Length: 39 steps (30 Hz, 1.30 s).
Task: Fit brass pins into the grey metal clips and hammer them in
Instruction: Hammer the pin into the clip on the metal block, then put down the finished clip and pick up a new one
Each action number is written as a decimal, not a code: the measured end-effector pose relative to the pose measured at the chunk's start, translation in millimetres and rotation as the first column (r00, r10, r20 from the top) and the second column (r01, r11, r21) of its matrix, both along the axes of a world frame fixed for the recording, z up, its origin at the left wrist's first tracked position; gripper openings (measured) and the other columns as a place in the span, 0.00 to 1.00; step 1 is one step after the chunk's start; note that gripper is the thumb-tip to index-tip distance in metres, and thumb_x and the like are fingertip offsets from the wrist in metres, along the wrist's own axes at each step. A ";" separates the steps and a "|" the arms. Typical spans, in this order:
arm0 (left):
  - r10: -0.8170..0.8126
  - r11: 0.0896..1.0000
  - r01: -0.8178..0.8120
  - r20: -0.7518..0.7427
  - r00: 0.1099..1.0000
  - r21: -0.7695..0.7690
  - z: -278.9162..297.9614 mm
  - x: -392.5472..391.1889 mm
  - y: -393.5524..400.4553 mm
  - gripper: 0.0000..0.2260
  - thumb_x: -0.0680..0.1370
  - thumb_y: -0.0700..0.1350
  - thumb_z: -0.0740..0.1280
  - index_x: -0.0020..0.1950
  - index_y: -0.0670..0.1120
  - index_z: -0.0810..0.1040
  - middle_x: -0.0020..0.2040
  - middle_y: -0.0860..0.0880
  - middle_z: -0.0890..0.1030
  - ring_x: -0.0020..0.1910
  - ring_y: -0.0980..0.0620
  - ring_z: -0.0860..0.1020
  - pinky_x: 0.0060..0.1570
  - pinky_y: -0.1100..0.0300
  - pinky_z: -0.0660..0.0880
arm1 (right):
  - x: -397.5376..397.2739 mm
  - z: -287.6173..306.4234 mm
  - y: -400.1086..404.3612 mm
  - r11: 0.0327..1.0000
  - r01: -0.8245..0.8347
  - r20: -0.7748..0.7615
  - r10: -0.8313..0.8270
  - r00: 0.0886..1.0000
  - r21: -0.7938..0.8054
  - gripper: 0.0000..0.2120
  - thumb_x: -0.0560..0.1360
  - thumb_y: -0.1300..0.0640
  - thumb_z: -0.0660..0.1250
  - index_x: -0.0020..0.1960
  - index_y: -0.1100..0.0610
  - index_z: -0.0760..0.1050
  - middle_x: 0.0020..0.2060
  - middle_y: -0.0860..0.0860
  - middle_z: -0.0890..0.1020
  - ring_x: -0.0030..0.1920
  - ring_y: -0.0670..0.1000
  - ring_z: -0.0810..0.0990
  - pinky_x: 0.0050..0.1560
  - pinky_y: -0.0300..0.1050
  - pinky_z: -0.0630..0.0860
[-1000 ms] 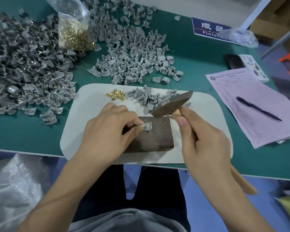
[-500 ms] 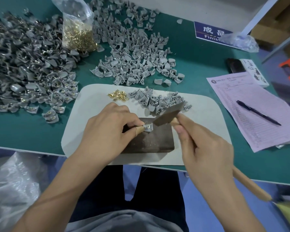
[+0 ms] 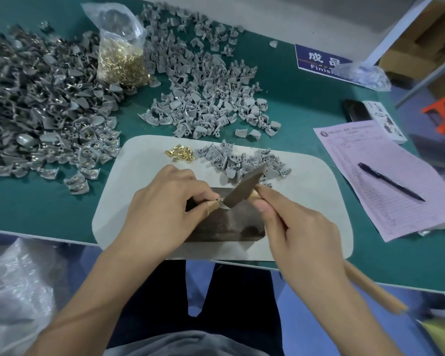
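Observation:
My left hand (image 3: 165, 206) pinches a small grey clip (image 3: 222, 205) on top of a dark metal block (image 3: 224, 224); its thumb tip is wrapped in tan tape. My right hand (image 3: 298, 227) grips a hammer by its wooden handle (image 3: 370, 286). The hammer head (image 3: 246, 187) is down on the clip and hides most of it. Loose brass pins (image 3: 180, 154) and several grey clips (image 3: 242, 163) lie on the white mat (image 3: 306, 201) behind the block.
A big heap of clips with pins (image 3: 41, 111) lies at the left. A bag of brass pins (image 3: 121, 55) stands at the back, with a pile of plain clips (image 3: 206, 98) beside it. A paper form (image 3: 385, 173) with a pen (image 3: 391, 181) is at the right.
The hammer head has swung down from above the block onto the clip. My left hand has kept its hold on the clip.

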<state>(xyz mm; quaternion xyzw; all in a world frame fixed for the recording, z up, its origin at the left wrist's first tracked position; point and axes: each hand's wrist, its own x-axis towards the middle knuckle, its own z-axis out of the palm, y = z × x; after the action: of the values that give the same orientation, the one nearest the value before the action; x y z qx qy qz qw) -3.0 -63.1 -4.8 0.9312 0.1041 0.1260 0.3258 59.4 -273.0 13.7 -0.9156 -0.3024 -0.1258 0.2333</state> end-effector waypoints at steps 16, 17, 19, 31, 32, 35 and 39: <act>0.008 1.000 -0.008 -0.012 1.000 0.022 0.2 0.6 0.1 0.03 0.75 0.59 0.70 0.47 0.63 0.82 0.40 0.60 0.76 0.48 0.59 0.69 0.35 0.61 0.66 | 4.5 0.6 -5.8 0.998 -0.013 -0.048 0.016 0.999 0.056 0.16 0.82 0.41 0.59 0.63 0.41 0.80 0.39 0.41 0.84 0.33 0.45 0.80 0.31 0.49 0.78; 0.006 1.000 -0.006 -0.012 1.000 0.021 0.1 0.7 0.6 0.04 0.75 0.59 0.70 0.47 0.63 0.82 0.40 0.60 0.76 0.48 0.59 0.69 0.35 0.61 0.66 | 7.4 2.6 -9.5 0.998 0.009 -0.042 -0.007 0.999 0.063 0.16 0.82 0.40 0.59 0.64 0.40 0.79 0.36 0.39 0.82 0.32 0.43 0.78 0.31 0.48 0.77; 0.004 1.000 -0.003 -0.010 1.000 0.020 -0.2 0.9 0.8 0.03 0.75 0.59 0.70 0.47 0.63 0.82 0.40 0.60 0.76 0.48 0.59 0.69 0.34 0.60 0.66 | 11.0 2.7 -16.9 0.990 0.105 -0.057 -0.100 0.993 0.092 0.15 0.82 0.39 0.57 0.65 0.37 0.75 0.35 0.38 0.79 0.33 0.42 0.76 0.31 0.46 0.75; -0.001 1.000 0.001 0.000 1.000 0.011 -6.5 1.7 1.5 0.03 0.74 0.59 0.70 0.45 0.63 0.81 0.40 0.62 0.76 0.48 0.60 0.69 0.36 0.58 0.70 | 7.6 -41.0 -47.2 0.893 0.420 -0.003 -0.426 0.905 -0.161 0.14 0.76 0.57 0.73 0.61 0.47 0.83 0.50 0.52 0.80 0.54 0.58 0.68 0.47 0.53 0.69; -0.006 1.000 0.006 0.004 1.000 0.003 -6.6 1.5 1.4 0.02 0.74 0.59 0.70 0.46 0.63 0.81 0.40 0.62 0.76 0.48 0.60 0.69 0.37 0.58 0.71 | 8.0 -38.2 -41.3 0.903 0.413 0.037 -0.412 0.910 -0.115 0.12 0.75 0.56 0.74 0.58 0.48 0.84 0.51 0.52 0.80 0.55 0.58 0.69 0.50 0.57 0.70; -0.018 0.999 0.020 0.041 0.999 -0.028 -8.4 1.0 -0.2 0.03 0.76 0.57 0.70 0.48 0.62 0.82 0.40 0.60 0.76 0.49 0.58 0.70 0.38 0.54 0.74 | 7.5 -25.2 -11.5 0.975 0.158 -0.014 -0.158 0.987 0.155 0.06 0.77 0.54 0.73 0.54 0.50 0.84 0.48 0.46 0.80 0.52 0.54 0.75 0.53 0.56 0.73; 0.070 0.992 -0.050 0.168 0.983 -0.117 -14.9 -7.7 -2.5 0.05 0.76 0.52 0.70 0.50 0.58 0.83 0.41 0.59 0.77 0.48 0.57 0.74 0.40 0.52 0.76 | 3.2 -17.4 45.7 0.963 -0.114 -0.114 0.145 0.983 0.246 0.05 0.77 0.52 0.73 0.53 0.49 0.84 0.46 0.44 0.81 0.51 0.53 0.78 0.53 0.55 0.73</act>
<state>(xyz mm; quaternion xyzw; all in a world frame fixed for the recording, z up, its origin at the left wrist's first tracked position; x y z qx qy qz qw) -10.7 -65.6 -19.7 0.8936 0.1105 0.2097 0.3813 62.6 -227.4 -3.7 -0.8654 -0.3287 -0.0853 0.3685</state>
